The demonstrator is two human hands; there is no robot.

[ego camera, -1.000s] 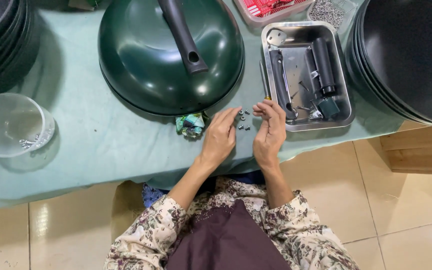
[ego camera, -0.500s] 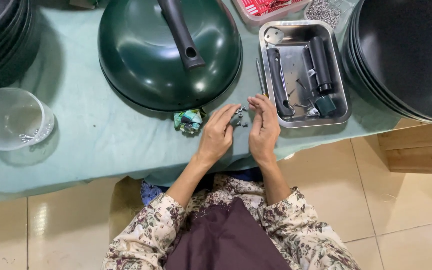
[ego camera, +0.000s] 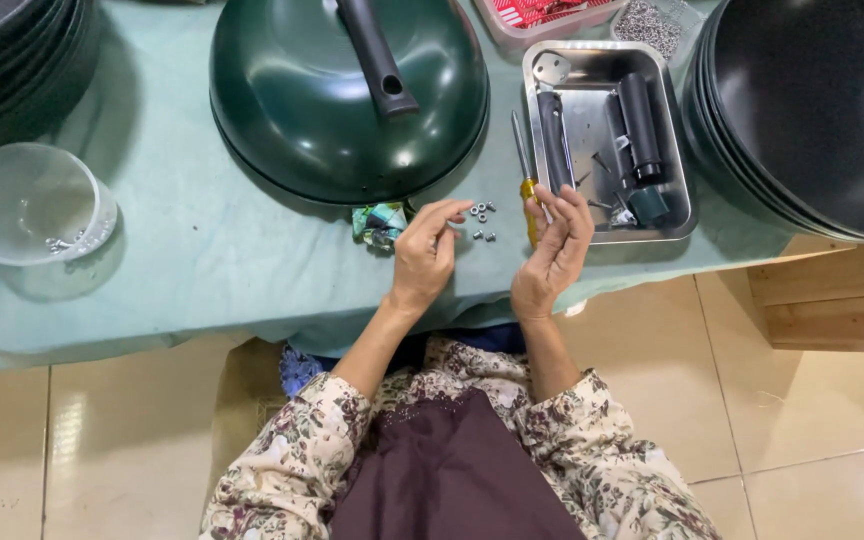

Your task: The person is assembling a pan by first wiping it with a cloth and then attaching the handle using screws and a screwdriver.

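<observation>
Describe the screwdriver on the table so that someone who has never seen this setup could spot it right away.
Start at the big dark green pan lying upside down on the pale green cloth, then look right to the steel tray. The screwdriver lies in the gap between them, just above the right hand. It is the only tool outside the tray, with a thin metal shaft and a yellow handle.

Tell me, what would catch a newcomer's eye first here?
Probably the big dark green pan lying upside down at the table's middle, handle up. Just below it, the left hand reaches toward small nuts, while the right hand hovers beside a steel tray.
</observation>
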